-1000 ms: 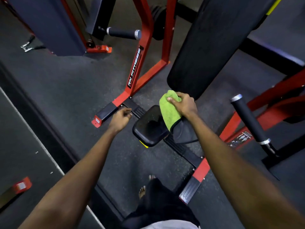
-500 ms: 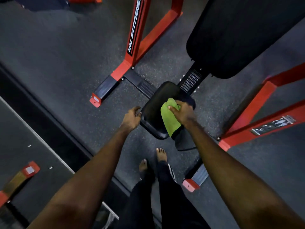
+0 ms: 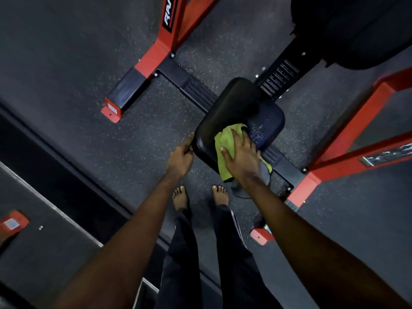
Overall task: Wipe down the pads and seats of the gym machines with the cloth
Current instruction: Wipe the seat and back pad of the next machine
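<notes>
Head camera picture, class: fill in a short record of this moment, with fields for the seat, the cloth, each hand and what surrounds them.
seat: black, padded, on a red and black machine frame
cloth: green, on the seat's near part, one end hanging over the edge
right hand: flat on the cloth, fingers spread, pressing it to the seat
left hand: holds the seat's left edge
back pad: large, black, top right, beyond the seat
floor: dark, speckled; bare feet stand before the seat
</notes>
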Available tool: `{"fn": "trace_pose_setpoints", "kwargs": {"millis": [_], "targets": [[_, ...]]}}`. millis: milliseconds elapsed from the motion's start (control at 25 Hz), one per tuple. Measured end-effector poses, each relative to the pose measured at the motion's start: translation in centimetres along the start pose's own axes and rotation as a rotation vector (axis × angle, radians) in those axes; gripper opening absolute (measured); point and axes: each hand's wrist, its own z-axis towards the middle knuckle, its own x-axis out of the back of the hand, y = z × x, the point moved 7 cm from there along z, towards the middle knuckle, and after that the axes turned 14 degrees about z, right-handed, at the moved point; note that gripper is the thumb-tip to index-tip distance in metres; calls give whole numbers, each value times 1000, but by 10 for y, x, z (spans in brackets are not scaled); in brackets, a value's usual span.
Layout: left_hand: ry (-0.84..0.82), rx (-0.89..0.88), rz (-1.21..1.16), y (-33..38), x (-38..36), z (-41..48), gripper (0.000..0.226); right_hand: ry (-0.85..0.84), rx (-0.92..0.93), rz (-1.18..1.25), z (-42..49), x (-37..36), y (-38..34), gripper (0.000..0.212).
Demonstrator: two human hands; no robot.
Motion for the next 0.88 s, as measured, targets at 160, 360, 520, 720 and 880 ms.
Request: {"fn": "trace_pose_setpoints", "kwargs": {"millis": [160,360,520,720,880], "targets": [[56,41,-386,-18,-14,11,45,37,77,-78,45,-1,-21,58],[56,14,-583,-35,-25,14,42,19,226,-19,24,-3,-27,51],[12,50,-697,-39,-18,19,38,-15,306,-68,19,-7,-41,50],[-102,65,-697,-45,-13,21,30,-68,391,-213,38,-30,-96,52],[-200,0,-675,-42,-12,24,55,-37,396,-275,-27,-31,-68,59]]}}
